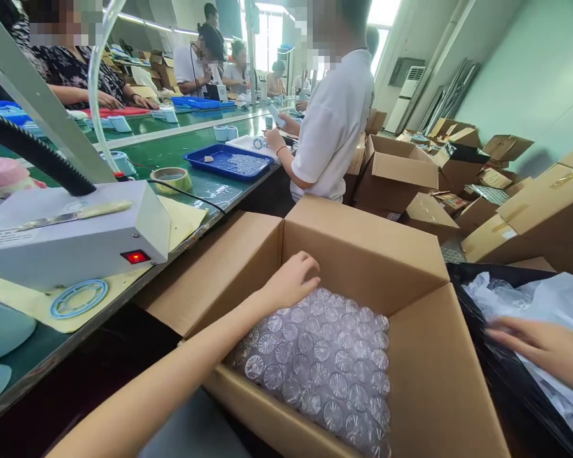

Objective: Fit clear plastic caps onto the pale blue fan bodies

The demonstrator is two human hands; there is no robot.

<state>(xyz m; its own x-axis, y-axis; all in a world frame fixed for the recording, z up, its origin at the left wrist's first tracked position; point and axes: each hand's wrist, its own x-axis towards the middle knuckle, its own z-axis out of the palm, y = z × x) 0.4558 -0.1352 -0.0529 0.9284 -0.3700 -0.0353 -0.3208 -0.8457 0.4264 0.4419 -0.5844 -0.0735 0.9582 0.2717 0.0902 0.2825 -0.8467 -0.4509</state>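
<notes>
An open cardboard box (420, 356) stands in front of me with its flaps spread outward. Inside it lies a layer of clear plastic rounds (322, 350) in close rows, each with wrinkled creases. My left hand (293, 280) hovers over the far left part of the layer, its fingers loosely bent and slightly apart. No object shows in it. To the right, my right hand (535, 340) is above a black plastic bag (496, 381) with crumpled clear and white plastic (563, 305) in it. Its fingers stretch out and touch or nearly touch the bag's edge.
On the green workbench (148, 149) left are a grey machine (76, 229) with a lit red switch, a tape roll (172, 180), a light blue ring (79, 299) and a blue tray (229, 161). A co-worker (334, 121) stands beyond the box. Cartons (544, 203) pile up right.
</notes>
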